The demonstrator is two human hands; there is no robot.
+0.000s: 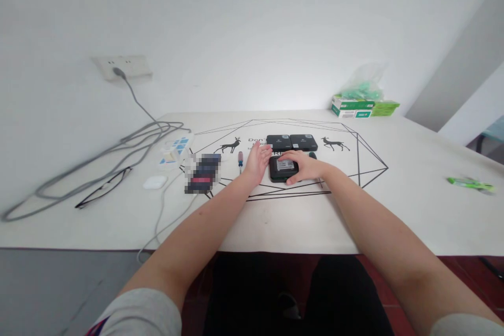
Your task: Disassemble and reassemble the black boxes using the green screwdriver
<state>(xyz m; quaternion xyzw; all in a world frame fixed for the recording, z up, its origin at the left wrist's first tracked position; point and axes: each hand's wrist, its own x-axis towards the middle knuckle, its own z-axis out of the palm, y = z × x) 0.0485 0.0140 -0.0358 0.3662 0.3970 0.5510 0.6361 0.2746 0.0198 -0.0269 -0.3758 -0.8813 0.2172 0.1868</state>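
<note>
A small flat black box (279,174) with a silver label on top lies on the white table. My right hand (302,165) grips its right side, fingers over the far edge and thumb at the near edge. Left of the box, my left hand (258,161) is open with fingers stretched out, its fingertips close to the box. A screwdriver (240,158) with a red and blue handle lies left of that hand. Partly hidden behind my right hand is a dark-handled tool (313,155). Two similar black boxes, a left one (279,142) and a right one (304,142), sit side by side beyond.
On the left are a pixelated phone-like object (202,173), a white case (155,182), glasses (104,187), a white and blue box (175,152) and a looped grey cable (59,185). Green and white boxes (352,106) stand back right; a green packet-like item (470,184) lies far right.
</note>
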